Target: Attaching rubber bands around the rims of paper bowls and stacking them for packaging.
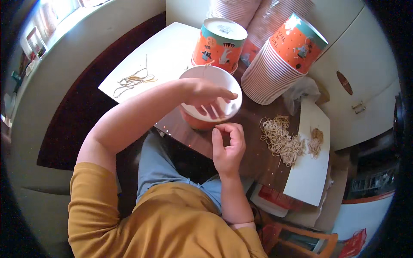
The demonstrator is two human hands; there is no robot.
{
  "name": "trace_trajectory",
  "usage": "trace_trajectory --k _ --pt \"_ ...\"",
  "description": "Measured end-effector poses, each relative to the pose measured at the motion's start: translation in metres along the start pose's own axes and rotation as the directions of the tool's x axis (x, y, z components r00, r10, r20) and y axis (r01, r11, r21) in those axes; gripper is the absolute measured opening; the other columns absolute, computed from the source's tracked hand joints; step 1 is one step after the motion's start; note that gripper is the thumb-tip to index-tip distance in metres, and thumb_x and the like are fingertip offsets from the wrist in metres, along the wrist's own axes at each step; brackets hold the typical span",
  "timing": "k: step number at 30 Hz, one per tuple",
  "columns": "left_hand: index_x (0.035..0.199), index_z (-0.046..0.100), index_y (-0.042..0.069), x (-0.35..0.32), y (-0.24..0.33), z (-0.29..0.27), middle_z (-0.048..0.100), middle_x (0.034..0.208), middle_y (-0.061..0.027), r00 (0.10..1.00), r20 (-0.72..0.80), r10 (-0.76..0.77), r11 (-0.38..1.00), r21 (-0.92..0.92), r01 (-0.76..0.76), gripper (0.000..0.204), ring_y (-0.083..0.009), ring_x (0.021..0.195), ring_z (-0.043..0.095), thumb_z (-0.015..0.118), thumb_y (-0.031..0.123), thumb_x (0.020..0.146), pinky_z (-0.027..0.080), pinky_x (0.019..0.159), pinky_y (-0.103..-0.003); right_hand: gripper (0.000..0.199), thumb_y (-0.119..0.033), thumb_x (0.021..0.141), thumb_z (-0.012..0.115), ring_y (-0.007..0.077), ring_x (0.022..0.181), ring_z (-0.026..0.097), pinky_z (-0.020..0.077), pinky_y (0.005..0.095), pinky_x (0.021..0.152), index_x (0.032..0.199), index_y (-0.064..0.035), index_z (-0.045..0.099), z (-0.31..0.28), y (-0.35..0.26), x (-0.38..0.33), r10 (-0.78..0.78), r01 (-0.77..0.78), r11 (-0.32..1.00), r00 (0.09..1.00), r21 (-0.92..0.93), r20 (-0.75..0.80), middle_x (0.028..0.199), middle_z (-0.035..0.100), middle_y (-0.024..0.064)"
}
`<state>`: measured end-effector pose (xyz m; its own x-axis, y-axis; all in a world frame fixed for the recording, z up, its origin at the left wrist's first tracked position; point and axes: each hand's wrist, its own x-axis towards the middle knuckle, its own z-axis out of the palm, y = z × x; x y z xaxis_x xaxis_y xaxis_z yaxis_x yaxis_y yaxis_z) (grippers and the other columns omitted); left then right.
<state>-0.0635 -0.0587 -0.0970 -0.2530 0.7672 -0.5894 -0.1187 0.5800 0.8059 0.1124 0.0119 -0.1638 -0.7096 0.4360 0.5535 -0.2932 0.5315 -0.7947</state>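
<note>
- Standing upright on the counter (pixel 254 161), open mouth up: paper bucket (pixel 211 99), directly ahead of both hands.
- Reaching over its rim, fingers spread, gripping nothing visible: left hand (pixel 206 95).
- Hovering just below it, fingers pinched together, contents too small to tell: right hand (pixel 228 146).

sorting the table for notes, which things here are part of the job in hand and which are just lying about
In use: left hand, right hand, open paper tub, pile of string loops.

Lying about: stacked tubs, upturned tub, loose strings on white sheet.
</note>
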Motion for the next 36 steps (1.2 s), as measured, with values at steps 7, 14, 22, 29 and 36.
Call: trace_trajectory --k 7,14,22,29,36 --pt "0.117 0.057 0.006 -0.022 0.002 0.014 0.067 0.097 -0.0074 0.954 -0.121 0.274 0.951 -0.11 -0.287 0.036 -0.0144 0.083 0.065 0.062 0.025 0.088 0.046 0.07 -0.028 0.009 -0.004 0.078 0.066 0.0268 0.08 0.058 0.0463 0.0351 0.075 0.084 -0.0033 0.059 -0.007 -0.004 0.005 -0.018 0.016 0.999 0.999 -0.035 -0.046 0.084 0.058 0.0095" --pt "0.113 0.063 0.007 0.008 -0.027 -0.003 0.068 0.095 -0.0145 0.863 -0.187 0.47 0.639 0.746 -0.186 0.036 -0.0255 0.084 0.066 0.061 0.016 0.079 0.05 0.075 -0.038 0.031 -0.014 0.072 0.068 0.0313 0.092 0.054 0.043 0.0415 0.084 0.099 -0.0043 0.06 -0.031 0.003 0.025 -0.162 0.184 0.923 0.982 -0.338 0.092 0.097 0.055 0.013" --pt "0.099 0.068 0.009 0.024 -0.004 0.013 0.068 0.086 -0.0146 0.955 0.134 0.266 0.357 0.906 -0.227 0.029 -0.0298 0.079 0.064 0.063 0.029 0.079 0.048 0.07 -0.042 0.032 -0.013 0.073 0.067 0.031 0.092 0.055 0.0438 0.0413 0.082 0.103 -0.0047 0.06 -0.028 0.002 0.017 -0.164 0.205 0.917 0.976 -0.344 0.144 0.097 0.056 0.0123" --pt "0.094 0.067 -0.001 -0.046 0.029 -0.003 0.066 0.077 -0.0064 0.83 0.085 0.551 0.612 0.635 -0.471 0.026 -0.0172 0.075 0.062 0.064 0.023 0.085 0.049 0.073 -0.03 0.029 -0.016 0.074 0.069 0.0307 0.092 0.055 0.0439 0.0407 0.08 0.1 -0.0039 0.061 -0.036 0.001 0.016 -0.098 0.136 0.942 0.986 -0.307 0.137 0.096 0.056 0.0131" --pt "0.085 0.068 0.001 -0.071 0.02 0.037 0.066 0.073 -0.0144 0.73 -0.054 0.681 0.605 0.604 -0.519 0.024 -0.0197 0.066 0.063 0.061 0.024 0.086 0.048 0.063 -0.032 0.025 -0.017 0.081 0.072 0.0212 0.087 0.054 0.0469 0.0305 0.073 0.099 -0.0035 0.062 -0.025 -0.011 0.018 -0.125 0.117 0.985 0.991 -0.124 -0.056 0.1 0.056 0.009"
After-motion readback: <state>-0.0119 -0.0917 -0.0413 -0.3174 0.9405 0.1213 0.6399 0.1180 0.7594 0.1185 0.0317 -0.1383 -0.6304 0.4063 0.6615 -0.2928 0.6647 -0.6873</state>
